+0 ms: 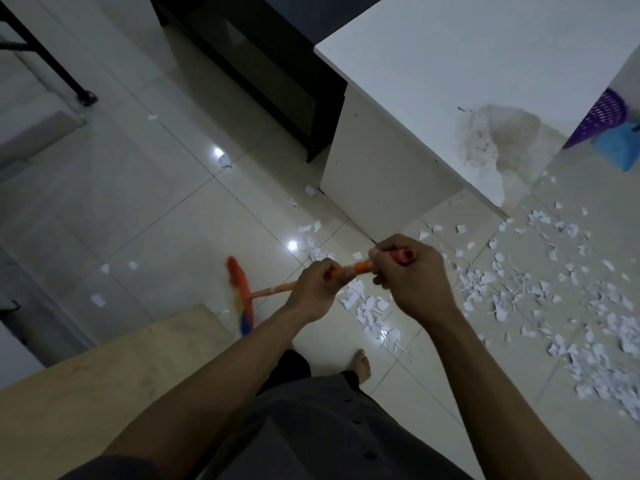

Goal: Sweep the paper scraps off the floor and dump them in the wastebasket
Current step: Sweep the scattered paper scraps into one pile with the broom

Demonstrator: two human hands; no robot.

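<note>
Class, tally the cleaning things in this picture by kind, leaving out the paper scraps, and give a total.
broom: 1
wastebasket: 1
dustpan: 1
Total: 3

Counted: 1 orange-handled broom with multicoloured bristles [272, 291] | 1 purple perforated plastic wastebasket [599, 117] | 1 blue plastic dustpan [618, 150] | 2 hands: left hand [311, 289], right hand [412, 277] | white torn paper scraps [367, 310]: too many to be counted
</note>
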